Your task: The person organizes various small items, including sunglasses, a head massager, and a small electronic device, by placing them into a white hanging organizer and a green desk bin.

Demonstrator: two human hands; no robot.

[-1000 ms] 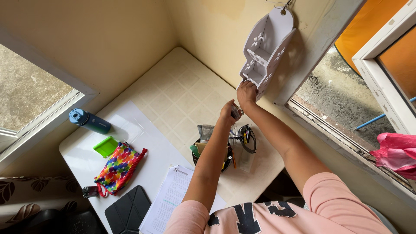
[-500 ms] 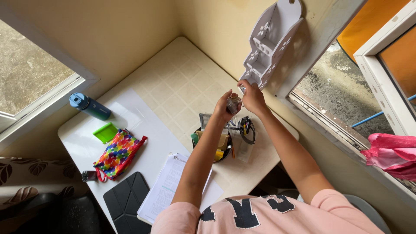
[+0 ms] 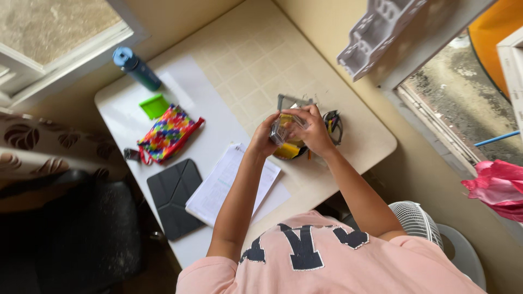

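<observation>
A person in a pink shirt is working over a pale table [image 3: 229,60], both hands meeting above a round desk organiser [image 3: 291,151]. The left hand [image 3: 265,137] and right hand [image 3: 312,128] are clamping their fingers on a small clear box [image 3: 282,129]; its contents are too blurred to tell. Opening it would probably need a steady pinch.

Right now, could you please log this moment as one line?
left hand: holds clear box | right hand: on box top | below: black pot on table | rack on wall
</observation>
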